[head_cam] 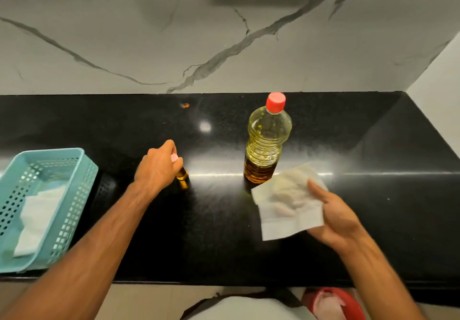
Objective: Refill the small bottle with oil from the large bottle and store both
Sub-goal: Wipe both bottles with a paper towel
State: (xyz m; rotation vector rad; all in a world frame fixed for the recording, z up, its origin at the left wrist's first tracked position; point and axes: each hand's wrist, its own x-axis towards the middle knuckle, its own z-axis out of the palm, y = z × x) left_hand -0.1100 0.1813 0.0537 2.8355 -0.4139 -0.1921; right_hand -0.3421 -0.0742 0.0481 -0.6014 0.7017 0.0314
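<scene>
The large oil bottle (266,143) stands upright on the black counter (373,195), red cap on, filled with yellow oil. To its left stands the small bottle (182,174), amber oil inside, with a pale pink cap. My left hand (156,168) is closed around the top of the small bottle, hiding most of it. My right hand (331,217) holds a white paper tissue (286,207) just in front and to the right of the large bottle's base.
A light blue perforated basket (74,170) with a white tissue inside sits at the counter's left front edge. A marble wall rises behind the counter. A red bin (348,302) with white waste is on the floor below, at the right.
</scene>
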